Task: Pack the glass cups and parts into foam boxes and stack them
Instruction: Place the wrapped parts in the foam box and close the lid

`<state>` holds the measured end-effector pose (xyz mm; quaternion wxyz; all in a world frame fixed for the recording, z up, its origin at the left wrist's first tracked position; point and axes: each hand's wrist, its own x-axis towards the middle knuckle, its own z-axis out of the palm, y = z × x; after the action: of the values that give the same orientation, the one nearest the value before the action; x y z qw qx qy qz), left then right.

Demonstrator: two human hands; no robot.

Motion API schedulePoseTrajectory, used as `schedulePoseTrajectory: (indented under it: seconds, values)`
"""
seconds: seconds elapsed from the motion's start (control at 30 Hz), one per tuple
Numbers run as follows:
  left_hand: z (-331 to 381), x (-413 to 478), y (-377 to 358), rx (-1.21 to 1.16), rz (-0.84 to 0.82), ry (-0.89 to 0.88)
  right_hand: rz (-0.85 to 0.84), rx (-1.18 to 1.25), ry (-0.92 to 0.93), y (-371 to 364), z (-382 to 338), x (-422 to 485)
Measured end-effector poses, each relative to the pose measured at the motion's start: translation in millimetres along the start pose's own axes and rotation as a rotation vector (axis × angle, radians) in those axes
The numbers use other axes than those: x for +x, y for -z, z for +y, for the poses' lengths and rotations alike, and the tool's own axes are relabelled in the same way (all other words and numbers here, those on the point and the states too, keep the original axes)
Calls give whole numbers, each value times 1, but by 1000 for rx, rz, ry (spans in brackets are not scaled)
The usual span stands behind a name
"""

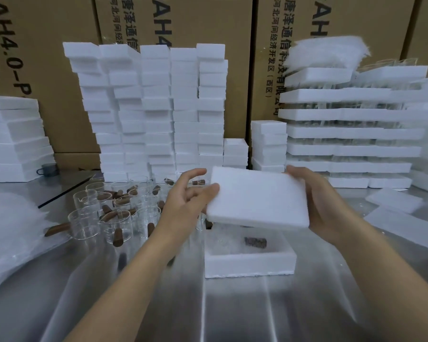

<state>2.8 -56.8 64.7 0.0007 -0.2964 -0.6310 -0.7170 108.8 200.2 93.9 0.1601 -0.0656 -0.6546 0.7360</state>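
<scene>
We see a shiny metal table in front of brown cardboard cartons with printed letters. Before the cartons stand tall stacks of closed foam boxes, and to the right are foam trays piled in layers with glass between them. In the middle, both hands hold a flat foam lid in the air, a little tilted, just above an open foam box that sits on the table. The left hand pinches the lid's left edge with the thumb on top, while its index finger is lifted free. The right hand grips the right edge, and its fingertips are hidden behind the lid. Inside the open box lies a small dark part. To the left of the box, many glass cups with brown wooden handles stand close together.
</scene>
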Motion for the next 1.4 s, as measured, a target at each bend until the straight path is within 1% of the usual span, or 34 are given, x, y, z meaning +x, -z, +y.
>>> schedulePoseTrajectory:
  seconds: [0.07,0.13,0.2,0.3,0.37,0.5,0.6,0.8,0.97,1.27,1.4]
  values:
    - [-1,1,3,56,-25,77,-24,-8,-7,4,5,4]
    - [-3,2,5,96,-78,127,-40,-126,-25,7,12,8]
    - [-3,2,9,181,-133,204,-75,-244,-84,7,17,10]
    - [-4,2,17,330,-271,333,-85,-332,-172,7,22,9]
    - [-4,2,19,387,-314,380,-90,-394,-196,7,25,9]
    - [-6,4,20,427,-281,417,-85,-506,-178,4,28,8]
    - [-8,5,21,458,-262,442,-55,-514,-154,6,26,9]
    - [-10,5,21,412,-237,475,-29,-537,-135,8,29,11]
    - [-13,6,24,465,-254,469,-35,-629,-161,17,33,14]
    - [-9,2,25,484,-291,504,-74,-668,-177,21,38,16]
    - [-6,3,26,480,-322,545,-56,-673,-177,19,38,16]
